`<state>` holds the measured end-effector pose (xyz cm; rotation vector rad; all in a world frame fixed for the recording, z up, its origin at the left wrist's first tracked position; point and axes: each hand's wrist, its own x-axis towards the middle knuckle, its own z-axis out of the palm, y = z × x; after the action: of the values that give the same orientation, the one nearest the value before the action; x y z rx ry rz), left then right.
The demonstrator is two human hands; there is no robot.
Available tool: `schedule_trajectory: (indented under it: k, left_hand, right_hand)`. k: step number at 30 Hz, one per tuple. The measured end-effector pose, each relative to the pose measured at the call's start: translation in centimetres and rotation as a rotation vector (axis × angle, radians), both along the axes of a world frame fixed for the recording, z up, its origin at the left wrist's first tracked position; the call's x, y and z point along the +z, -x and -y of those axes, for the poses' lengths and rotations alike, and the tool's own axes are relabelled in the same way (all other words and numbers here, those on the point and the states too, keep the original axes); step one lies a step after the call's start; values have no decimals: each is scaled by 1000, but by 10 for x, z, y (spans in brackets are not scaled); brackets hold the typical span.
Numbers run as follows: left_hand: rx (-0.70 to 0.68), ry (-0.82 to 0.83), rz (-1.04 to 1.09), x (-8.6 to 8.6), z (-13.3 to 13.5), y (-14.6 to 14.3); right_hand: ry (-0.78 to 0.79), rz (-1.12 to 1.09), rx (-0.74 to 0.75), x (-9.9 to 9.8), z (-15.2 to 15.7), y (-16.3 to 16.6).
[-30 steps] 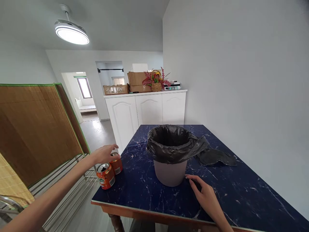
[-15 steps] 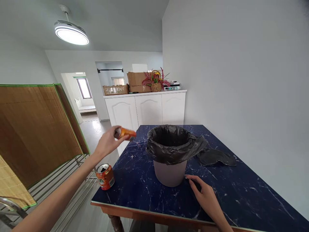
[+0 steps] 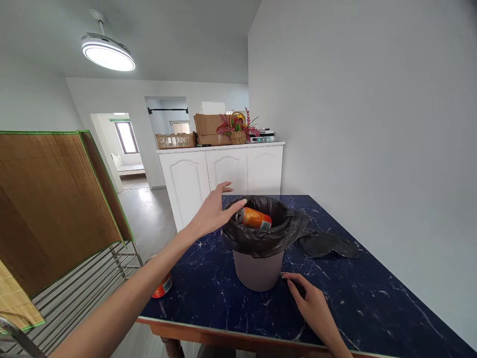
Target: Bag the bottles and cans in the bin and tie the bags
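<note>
An orange drink can (image 3: pixel 252 218) lies on its side in the mouth of a small white bin (image 3: pixel 258 271) lined with a black bag (image 3: pixel 261 237). My left hand (image 3: pixel 214 211) hovers at the bin's left rim with fingers spread, just off the can and holding nothing. My right hand (image 3: pixel 311 304) rests flat on the dark blue marble table (image 3: pixel 365 303), fingertips touching the bin's base at the right. A second orange can (image 3: pixel 163 287) stands near the table's left edge, mostly hidden behind my left forearm.
The table's right side runs along a white wall. A metal rack (image 3: pixel 89 283) and a bamboo screen (image 3: pixel 52 199) stand to the left. Behind the table is a white cabinet (image 3: pixel 223 169) with cardboard boxes and a flower basket on it.
My left hand lifted one can from the table's left edge, carried it right over the bin and let it go; the fingers have opened. The right hand has stayed at the bin's base.
</note>
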<state>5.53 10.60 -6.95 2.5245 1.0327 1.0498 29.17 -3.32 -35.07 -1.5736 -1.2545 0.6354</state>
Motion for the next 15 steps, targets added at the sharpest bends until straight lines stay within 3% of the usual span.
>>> schedule_trajectory:
  k: [3, 7, 12, 15]
  left_hand:
    - [90, -83, -13, -2, -2, 33]
    - [198, -55, -244, -18, -11, 107]
    - [262, 181, -510, -72, -17, 206]
    - [288, 197, -536, -105, -9, 239]
  right_hand:
    - [5, -3, 4, 0, 0, 0]
    - [48, -6, 17, -1, -1, -1]
    - [50, -13, 14, -2, -1, -3]
    - [31, -16, 8, -2, -2, -2]
